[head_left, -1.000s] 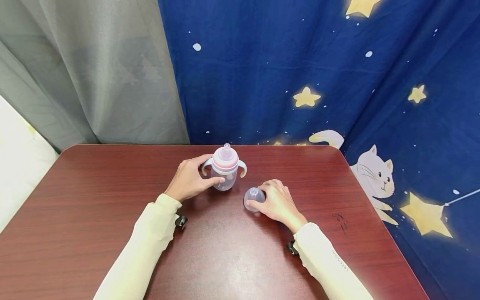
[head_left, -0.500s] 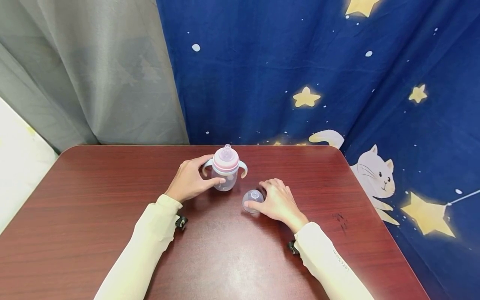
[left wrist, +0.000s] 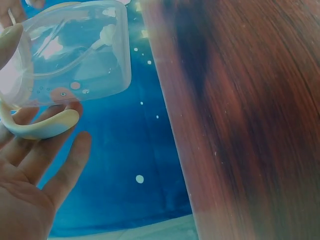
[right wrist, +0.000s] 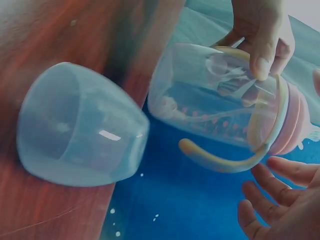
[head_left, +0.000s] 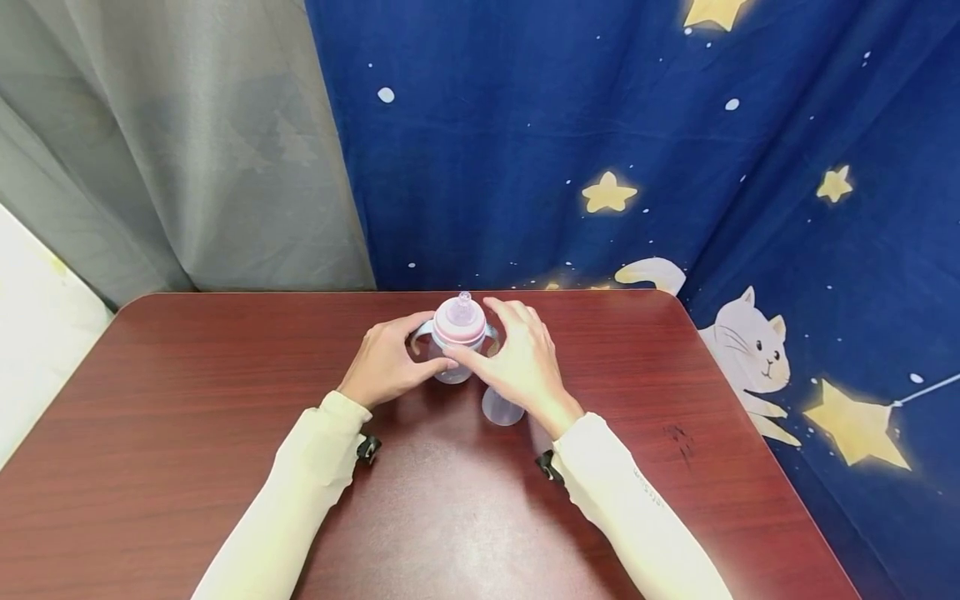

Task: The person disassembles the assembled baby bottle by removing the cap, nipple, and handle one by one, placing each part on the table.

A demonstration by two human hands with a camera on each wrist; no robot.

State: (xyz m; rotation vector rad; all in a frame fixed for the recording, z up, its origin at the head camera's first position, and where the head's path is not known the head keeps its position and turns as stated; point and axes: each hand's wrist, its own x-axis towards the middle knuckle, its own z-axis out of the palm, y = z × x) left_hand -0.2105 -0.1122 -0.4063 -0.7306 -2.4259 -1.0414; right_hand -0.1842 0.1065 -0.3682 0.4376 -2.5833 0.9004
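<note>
A clear baby bottle (head_left: 459, 321) with a pink and white collar, a teat and two side handles stands upright on the table. My left hand (head_left: 390, 357) holds it from the left, thumb across the front of the body and fingers behind, by one handle (left wrist: 47, 127). Spread around the collar from the right is my right hand (head_left: 519, 357), its fingertips close to the pink ring (right wrist: 291, 122). Below that hand a clear dome-shaped bottle cap (right wrist: 82, 127) sits on the table, partly hidden by it in the head view.
The dark red wooden table (head_left: 225, 467) ends at a back edge just beyond the bottle. Behind it hang a grey curtain (head_left: 202, 150) and a blue curtain (head_left: 480, 150) with stars.
My right hand has let go of the cap and moved up and left to the bottle's collar. The left hand keeps its hold; the bottle has shifted slightly right.
</note>
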